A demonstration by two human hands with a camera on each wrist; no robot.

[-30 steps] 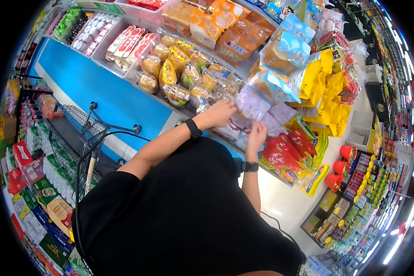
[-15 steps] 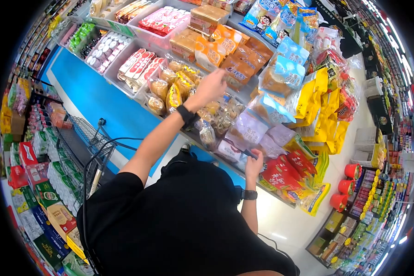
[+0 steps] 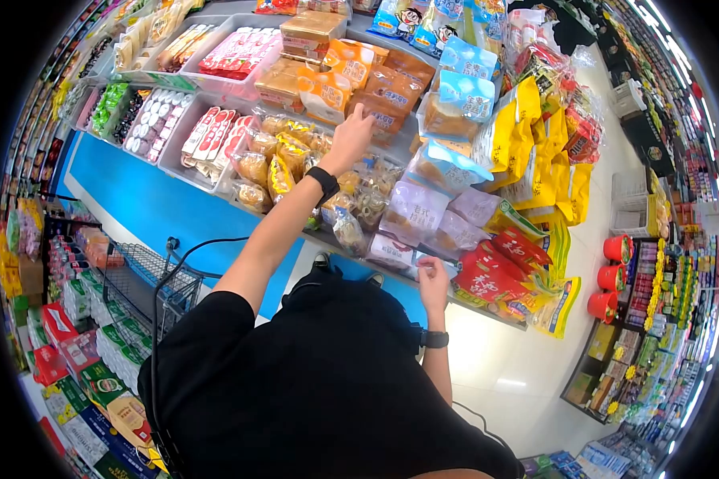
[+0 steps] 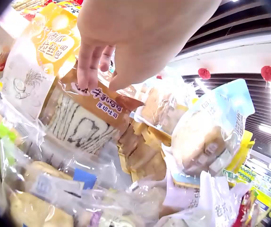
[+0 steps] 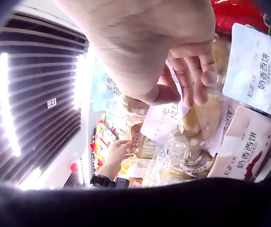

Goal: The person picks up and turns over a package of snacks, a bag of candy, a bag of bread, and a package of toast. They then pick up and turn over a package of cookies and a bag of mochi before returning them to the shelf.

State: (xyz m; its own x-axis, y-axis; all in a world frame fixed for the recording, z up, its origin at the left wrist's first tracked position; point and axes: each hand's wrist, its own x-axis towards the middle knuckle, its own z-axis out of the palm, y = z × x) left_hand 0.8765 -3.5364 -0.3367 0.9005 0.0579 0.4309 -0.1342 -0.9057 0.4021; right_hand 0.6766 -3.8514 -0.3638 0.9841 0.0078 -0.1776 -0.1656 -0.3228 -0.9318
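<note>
My left hand (image 3: pixel 351 142) is stretched over the stand at the brown toast packets (image 3: pixel 388 97). In the left wrist view, its fingers (image 4: pixel 87 71) hang in front of the printed top of a brown packet (image 4: pixel 86 116); whether they touch it I cannot tell. My right hand (image 3: pixel 434 286) is at the stand's front edge, beside a white biscuit packet (image 3: pixel 391 252) and below lilac bread bags (image 3: pixel 414 211). Up close in the right wrist view, the right hand (image 5: pixel 149 47) has loosely bent fingers over lilac packaging (image 5: pixel 161 116), with nothing visibly gripped.
Clear-wrapped buns (image 3: pixel 253 168) lie left of the lilac bags. Blue bread bags (image 3: pixel 465 97), yellow bags (image 3: pixel 521 132) and red packets (image 3: pixel 487 273) are on the right. A wire cart (image 3: pixel 148 279) stands at left, red buckets (image 3: pixel 612 278) at right.
My left hand has left the lilac bags, passed over the buns and reached the brown packets. The right hand stays near the front edge, slightly lower in view. The head view has shifted.
</note>
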